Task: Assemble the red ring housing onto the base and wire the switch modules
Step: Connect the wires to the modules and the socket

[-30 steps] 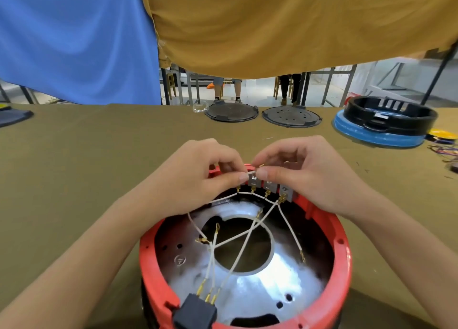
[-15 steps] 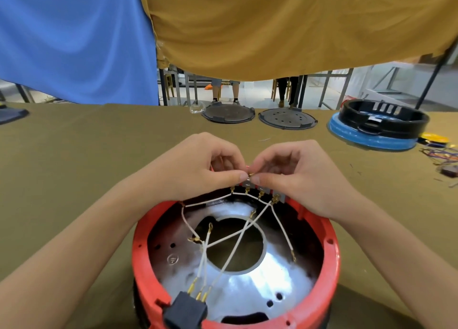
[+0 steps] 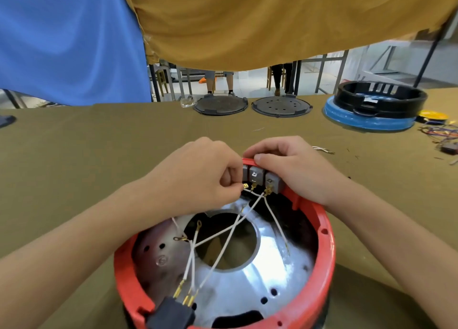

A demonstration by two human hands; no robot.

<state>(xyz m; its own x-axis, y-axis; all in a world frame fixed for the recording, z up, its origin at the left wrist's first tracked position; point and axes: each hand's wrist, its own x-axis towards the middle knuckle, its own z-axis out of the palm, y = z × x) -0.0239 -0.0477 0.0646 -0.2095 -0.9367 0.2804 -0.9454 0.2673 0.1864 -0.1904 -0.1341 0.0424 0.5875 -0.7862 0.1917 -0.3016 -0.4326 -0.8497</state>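
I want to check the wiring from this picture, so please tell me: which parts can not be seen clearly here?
All in the head view:
- Leftmost switch module: partly covered by the left hand.
- Gold terminal at the left hand's fingertips: too small to tell if it is seated.
- Far rim of the red ring housing: under the right hand.
- Black connector and the near rim: cut off by the bottom edge.
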